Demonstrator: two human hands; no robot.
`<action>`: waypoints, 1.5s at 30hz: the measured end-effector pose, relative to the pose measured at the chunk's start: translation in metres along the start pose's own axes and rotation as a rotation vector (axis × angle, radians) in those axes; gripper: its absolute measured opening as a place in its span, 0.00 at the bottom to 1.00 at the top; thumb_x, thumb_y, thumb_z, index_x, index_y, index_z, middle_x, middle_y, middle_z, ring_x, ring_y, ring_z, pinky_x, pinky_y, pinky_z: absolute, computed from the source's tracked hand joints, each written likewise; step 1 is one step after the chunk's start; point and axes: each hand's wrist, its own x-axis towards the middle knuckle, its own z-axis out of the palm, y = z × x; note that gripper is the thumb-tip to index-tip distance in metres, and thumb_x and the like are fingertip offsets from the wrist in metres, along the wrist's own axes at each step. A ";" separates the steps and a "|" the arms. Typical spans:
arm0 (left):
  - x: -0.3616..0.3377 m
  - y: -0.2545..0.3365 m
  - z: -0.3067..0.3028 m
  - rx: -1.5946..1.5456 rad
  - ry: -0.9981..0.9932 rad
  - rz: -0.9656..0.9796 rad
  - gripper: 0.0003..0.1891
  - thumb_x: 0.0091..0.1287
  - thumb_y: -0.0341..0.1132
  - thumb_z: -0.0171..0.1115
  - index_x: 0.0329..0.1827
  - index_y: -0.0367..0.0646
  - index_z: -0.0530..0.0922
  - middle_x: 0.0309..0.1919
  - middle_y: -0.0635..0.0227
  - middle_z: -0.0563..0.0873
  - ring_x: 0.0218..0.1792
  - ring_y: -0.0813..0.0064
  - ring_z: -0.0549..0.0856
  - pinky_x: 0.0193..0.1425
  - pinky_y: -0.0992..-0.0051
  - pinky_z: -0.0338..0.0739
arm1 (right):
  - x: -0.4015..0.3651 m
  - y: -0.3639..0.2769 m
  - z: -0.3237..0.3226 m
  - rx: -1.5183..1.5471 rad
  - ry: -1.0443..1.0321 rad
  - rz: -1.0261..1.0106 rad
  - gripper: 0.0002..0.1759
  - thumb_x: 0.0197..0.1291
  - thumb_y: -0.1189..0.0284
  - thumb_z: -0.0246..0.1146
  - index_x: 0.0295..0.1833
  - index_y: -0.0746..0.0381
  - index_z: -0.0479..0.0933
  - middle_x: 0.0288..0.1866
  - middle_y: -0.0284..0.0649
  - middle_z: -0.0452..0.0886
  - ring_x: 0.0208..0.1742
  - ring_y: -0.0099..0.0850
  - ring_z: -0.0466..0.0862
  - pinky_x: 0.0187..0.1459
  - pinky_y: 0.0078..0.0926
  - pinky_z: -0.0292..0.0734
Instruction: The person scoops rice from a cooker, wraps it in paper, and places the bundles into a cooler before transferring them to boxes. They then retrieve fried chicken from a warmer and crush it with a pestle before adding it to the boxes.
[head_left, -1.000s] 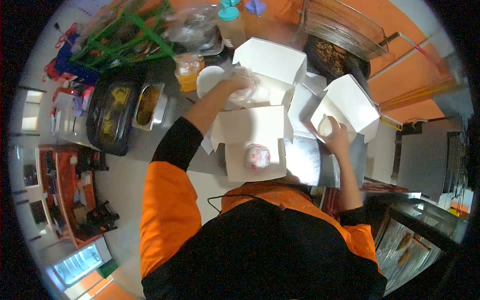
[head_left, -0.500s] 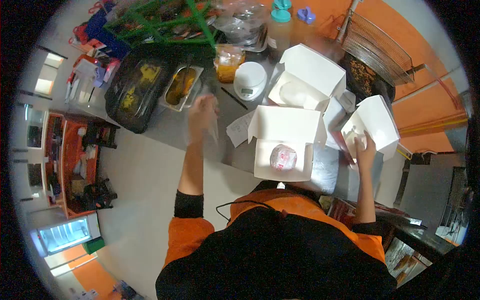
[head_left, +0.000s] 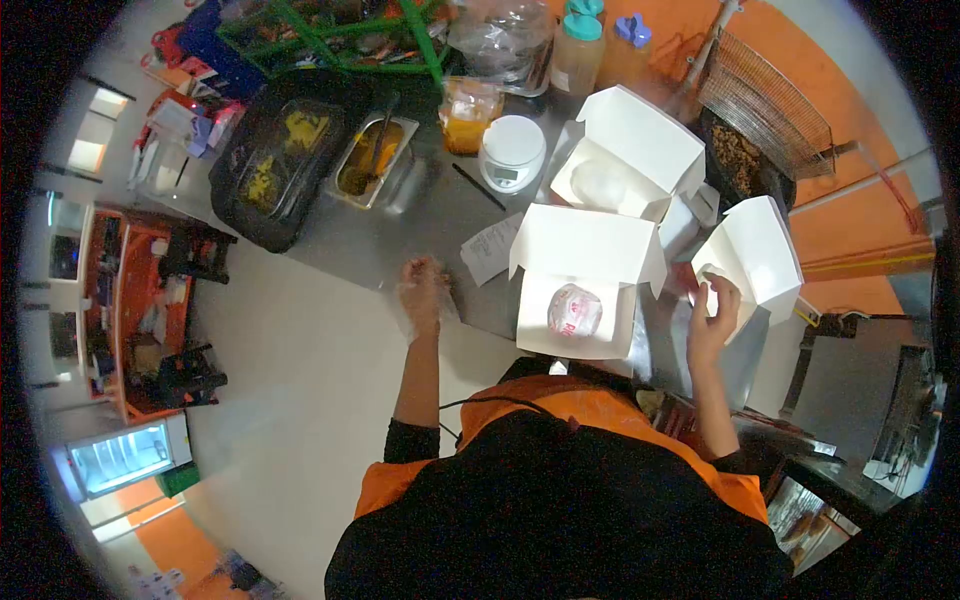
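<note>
My left hand (head_left: 424, 290) is over the counter's front edge, its fingers curled in and clear, crumpled plastic around the hand and wrist. Whether that plastic is a glove or a loose piece is hard to make out. On the other side, my right hand (head_left: 714, 308) reaches over the near edge of the right white box (head_left: 762, 255), thumb and fingers apart; the box's inside is partly hidden. Between my hands an open white box (head_left: 585, 245) holds a round, paper-wrapped item (head_left: 575, 312) with red print. Behind it, another open white box (head_left: 640, 135) contains a pale rounded item (head_left: 598, 186).
A digital scale (head_left: 512, 150), a black pen (head_left: 479, 187) and a paper slip (head_left: 491, 248) lie on the counter (head_left: 350, 245). Left are a metal food pan (head_left: 372, 160) and black tray (head_left: 270, 170). Bottles (head_left: 578, 55), a green crate (head_left: 330, 35) and fry basket (head_left: 765, 95) stand behind.
My left hand has come down and nearer to my body, away from the metal pan. My right hand has drawn back slightly from inside the right box. The view has shifted a little.
</note>
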 end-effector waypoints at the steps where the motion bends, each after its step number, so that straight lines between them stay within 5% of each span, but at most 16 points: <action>1: 0.003 -0.004 -0.001 -0.003 -0.002 -0.013 0.08 0.64 0.33 0.61 0.43 0.41 0.75 0.34 0.67 0.81 0.27 0.76 0.82 0.30 0.79 0.76 | -0.002 -0.005 0.002 0.030 -0.023 0.007 0.07 0.59 0.79 0.59 0.43 0.66 0.78 0.42 0.44 0.78 0.46 0.36 0.77 0.49 0.29 0.72; 7: 0.009 -0.030 0.008 0.299 -0.061 0.274 0.09 0.64 0.33 0.60 0.44 0.40 0.76 0.36 0.67 0.81 0.35 0.76 0.81 0.34 0.77 0.77 | -0.039 -0.023 0.019 0.171 -0.250 0.298 0.10 0.61 0.75 0.59 0.49 0.64 0.76 0.39 0.40 0.77 0.34 0.27 0.75 0.34 0.21 0.70; 8: 0.008 -0.025 0.011 0.318 -0.065 0.207 0.09 0.64 0.33 0.60 0.44 0.40 0.76 0.36 0.67 0.81 0.36 0.76 0.81 0.34 0.77 0.77 | -0.050 -0.015 0.027 0.174 -0.238 0.224 0.13 0.61 0.74 0.59 0.51 0.65 0.75 0.39 0.40 0.77 0.34 0.26 0.75 0.34 0.21 0.71; 13: -0.010 0.007 0.021 0.162 -0.082 0.063 0.08 0.63 0.33 0.60 0.42 0.41 0.77 0.35 0.68 0.81 0.34 0.77 0.80 0.34 0.76 0.75 | -0.070 -0.007 0.040 0.158 -0.467 0.262 0.27 0.57 0.71 0.62 0.62 0.65 0.68 0.44 0.48 0.78 0.40 0.40 0.79 0.41 0.33 0.75; 16: -0.020 -0.002 0.024 0.301 -0.214 0.119 0.09 0.64 0.34 0.60 0.44 0.42 0.77 0.33 0.69 0.81 0.31 0.78 0.79 0.33 0.77 0.75 | -0.078 0.008 0.049 0.042 -0.494 0.033 0.34 0.56 0.71 0.61 0.68 0.62 0.61 0.50 0.56 0.77 0.45 0.51 0.80 0.46 0.39 0.75; 18: -0.050 0.031 0.036 0.396 -0.405 -0.068 0.12 0.64 0.37 0.61 0.46 0.42 0.76 0.32 0.67 0.82 0.28 0.74 0.80 0.34 0.74 0.76 | -0.076 0.007 0.045 0.053 -0.654 0.225 0.35 0.56 0.72 0.58 0.71 0.61 0.57 0.52 0.60 0.76 0.47 0.54 0.80 0.48 0.41 0.75; 22: -0.091 0.005 0.055 0.652 -0.506 0.265 0.16 0.63 0.42 0.59 0.49 0.42 0.75 0.38 0.57 0.82 0.37 0.57 0.82 0.43 0.62 0.75 | -0.067 -0.014 0.034 0.031 -0.799 0.428 0.33 0.59 0.75 0.52 0.71 0.63 0.56 0.53 0.63 0.75 0.53 0.55 0.77 0.53 0.39 0.72; 29: -0.111 0.008 0.064 0.695 -0.544 0.241 0.17 0.63 0.40 0.58 0.52 0.44 0.74 0.44 0.54 0.81 0.45 0.52 0.80 0.49 0.59 0.74 | -0.078 0.015 0.031 -0.011 -0.677 0.278 0.32 0.59 0.77 0.51 0.70 0.66 0.55 0.55 0.65 0.73 0.55 0.58 0.75 0.56 0.42 0.69; 32: -0.106 0.005 0.063 0.780 -0.632 0.204 0.24 0.65 0.41 0.57 0.63 0.46 0.68 0.54 0.51 0.78 0.52 0.49 0.79 0.55 0.61 0.74 | -0.076 0.013 0.029 -0.007 -0.673 0.290 0.31 0.59 0.76 0.51 0.70 0.67 0.56 0.55 0.65 0.72 0.55 0.58 0.75 0.56 0.42 0.69; 44: -0.104 0.013 0.072 0.409 -0.496 -0.148 0.16 0.63 0.34 0.60 0.52 0.39 0.75 0.38 0.56 0.83 0.42 0.58 0.81 0.49 0.64 0.74 | -0.079 0.009 0.033 -0.007 -0.633 0.328 0.30 0.60 0.76 0.51 0.70 0.67 0.56 0.58 0.62 0.71 0.58 0.55 0.74 0.59 0.41 0.68; 45: -0.110 0.017 0.075 0.450 -0.397 0.062 0.15 0.62 0.33 0.60 0.51 0.39 0.75 0.38 0.57 0.82 0.43 0.58 0.80 0.50 0.64 0.73 | -0.079 0.009 0.034 -0.009 -0.633 0.329 0.30 0.61 0.75 0.51 0.70 0.67 0.56 0.58 0.62 0.71 0.58 0.55 0.74 0.59 0.40 0.67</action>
